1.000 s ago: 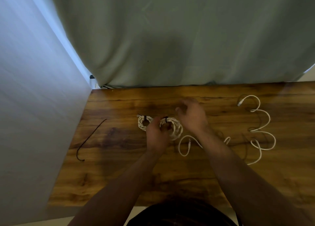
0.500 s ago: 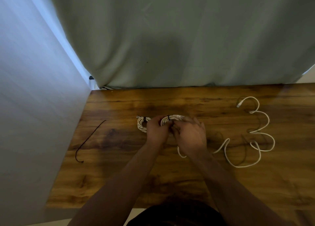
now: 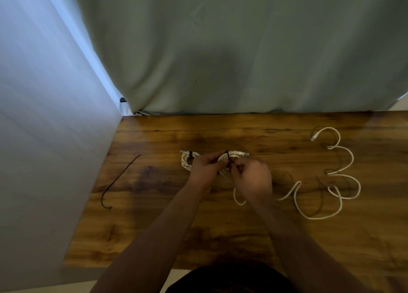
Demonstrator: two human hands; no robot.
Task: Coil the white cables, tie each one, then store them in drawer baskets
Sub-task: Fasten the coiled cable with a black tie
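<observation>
A coiled white cable (image 3: 234, 155) sits at the middle of the wooden table (image 3: 154, 222) with a black tie (image 3: 227, 156) around it. My left hand (image 3: 204, 171) grips the coil from the left. My right hand (image 3: 251, 181) pinches the black tie at the coil's near side. Just left lies a second coiled white cable (image 3: 186, 161), bound with a black tie and partly hidden by my left hand. A loose white cable (image 3: 341, 171) snakes over the right of the table, one end running under my right hand.
A spare black tie (image 3: 120, 180) lies loose at the table's left side, near a pale wall (image 3: 44, 138). A grey-green curtain (image 3: 242, 49) hangs behind the table's far edge. No drawer or basket is in view.
My right hand came back from above the table to the coil and closed on the black tie. The loose cable's near end shifted under that hand. My left hand stayed on the coil.
</observation>
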